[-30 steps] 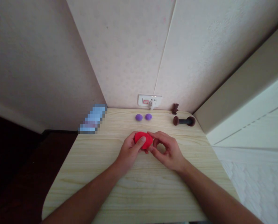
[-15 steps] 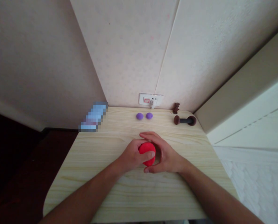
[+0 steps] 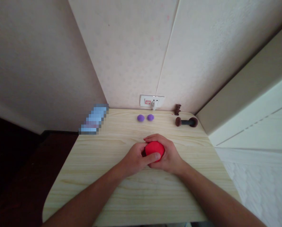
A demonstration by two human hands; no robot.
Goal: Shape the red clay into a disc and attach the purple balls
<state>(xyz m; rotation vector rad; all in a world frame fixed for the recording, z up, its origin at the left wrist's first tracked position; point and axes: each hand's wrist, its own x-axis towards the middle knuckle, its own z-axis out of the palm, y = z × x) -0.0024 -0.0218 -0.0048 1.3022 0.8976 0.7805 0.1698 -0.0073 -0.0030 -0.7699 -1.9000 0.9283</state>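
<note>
Between my hands, over the middle of the table, is a rounded red lump (image 3: 154, 148) that looks like modelling clay. My left hand (image 3: 138, 158) grips it from the left, thumb lying across its top. From the right, my right hand (image 3: 169, 154) curls around the lump, with fingers along the far side and thumb along the near side. The underside of the lump is hidden by the hands. Two small purple balls (image 3: 141, 118) rest beyond them near the wall.
The pale wood-grain table (image 3: 141, 195) meets the wall. At its back right lie a brown-ended dumbbell shape (image 3: 185, 122) and a small dark brown figurine (image 3: 177, 109). A pixelated phone-like object (image 3: 93, 119) sits at the back left corner. A plug fills part of the wall socket (image 3: 152, 101).
The red lump has turned and shifted right, into my right hand. My right hand's fingers and thumb have closed in around it, where a gap showed before.
</note>
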